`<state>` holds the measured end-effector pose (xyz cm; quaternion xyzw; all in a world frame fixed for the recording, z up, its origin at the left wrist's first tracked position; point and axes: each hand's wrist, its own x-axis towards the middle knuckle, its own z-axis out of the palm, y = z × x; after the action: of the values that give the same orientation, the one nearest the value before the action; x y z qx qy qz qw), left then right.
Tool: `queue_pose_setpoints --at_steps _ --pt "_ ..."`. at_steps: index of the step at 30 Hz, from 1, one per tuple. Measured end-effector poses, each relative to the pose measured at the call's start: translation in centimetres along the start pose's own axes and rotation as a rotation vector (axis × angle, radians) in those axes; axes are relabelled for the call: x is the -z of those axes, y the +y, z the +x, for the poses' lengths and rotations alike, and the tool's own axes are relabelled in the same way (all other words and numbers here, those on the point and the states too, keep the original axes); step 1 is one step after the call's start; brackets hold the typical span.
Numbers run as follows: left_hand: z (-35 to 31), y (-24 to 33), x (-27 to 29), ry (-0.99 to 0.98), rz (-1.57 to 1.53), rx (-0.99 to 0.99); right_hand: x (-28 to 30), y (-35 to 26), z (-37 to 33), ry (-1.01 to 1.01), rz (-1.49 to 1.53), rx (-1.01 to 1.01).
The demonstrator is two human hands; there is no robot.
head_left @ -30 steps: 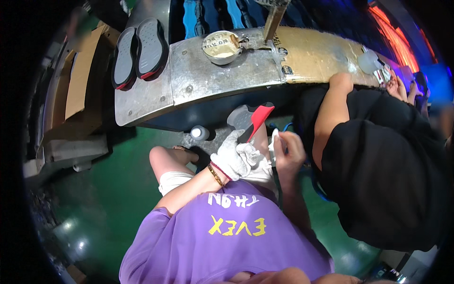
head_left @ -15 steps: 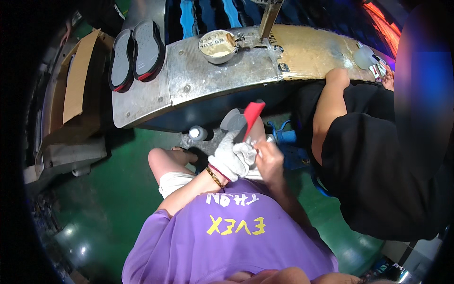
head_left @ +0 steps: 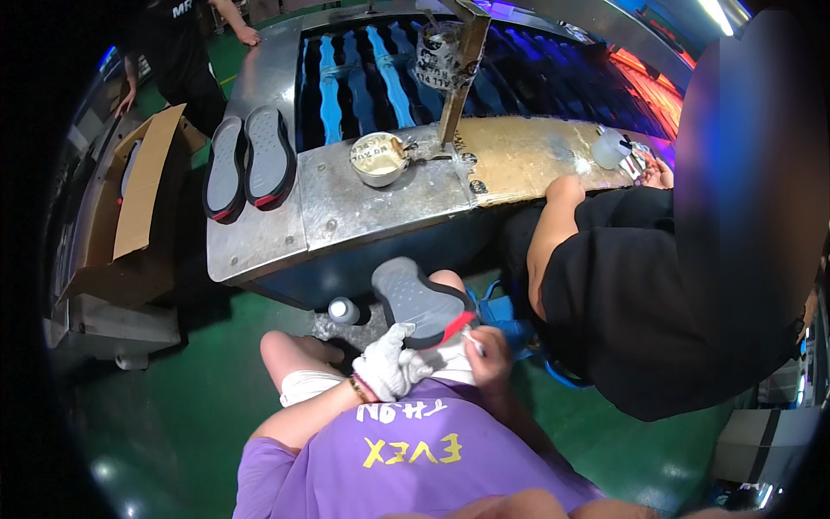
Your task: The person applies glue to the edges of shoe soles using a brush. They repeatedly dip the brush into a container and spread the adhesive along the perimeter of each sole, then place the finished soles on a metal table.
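A grey shoe sole [head_left: 418, 300] with a dark sidewall and a red section at one end lies over my lap, its grey side up. My left hand [head_left: 387, 363], in a white glove, grips the sole's near edge. Bare and closed, my right hand [head_left: 491, 356] is at the red end. A small white piece [head_left: 469, 336] pokes out between its fingers, touching or very near the red sidewall; its kind I cannot make out.
A metal bench ahead carries two similar soles [head_left: 270, 160] and a bowl [head_left: 379, 159] of pale paste. A white-capped bottle [head_left: 343, 310] stands left of the sole. At right sits a co-worker in black [head_left: 640, 303]; a cardboard box [head_left: 143, 186] is at left.
The sole has turned from nearly edge-on to grey side up. My hands have moved apart, the right one now at the red end. The view has tilted up, showing more of the bench.
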<state>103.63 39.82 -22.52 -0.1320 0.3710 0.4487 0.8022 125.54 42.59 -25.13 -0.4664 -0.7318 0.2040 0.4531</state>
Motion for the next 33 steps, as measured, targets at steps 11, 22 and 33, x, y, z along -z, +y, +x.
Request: queue_pose_setpoints --at_steps 11,22,33 --pt "-2.4 2.1 -6.5 -0.188 0.700 -0.063 -2.3 6.8 -9.3 -0.028 0.017 -0.517" --pt "6.0 9.4 -14.5 -0.274 1.427 -0.636 -3.1 7.7 -6.6 -0.064 0.061 -0.457" --pt "15.1 14.7 -23.7 -0.278 0.897 -0.429 -3.8 6.9 -6.5 0.013 0.185 -0.648"
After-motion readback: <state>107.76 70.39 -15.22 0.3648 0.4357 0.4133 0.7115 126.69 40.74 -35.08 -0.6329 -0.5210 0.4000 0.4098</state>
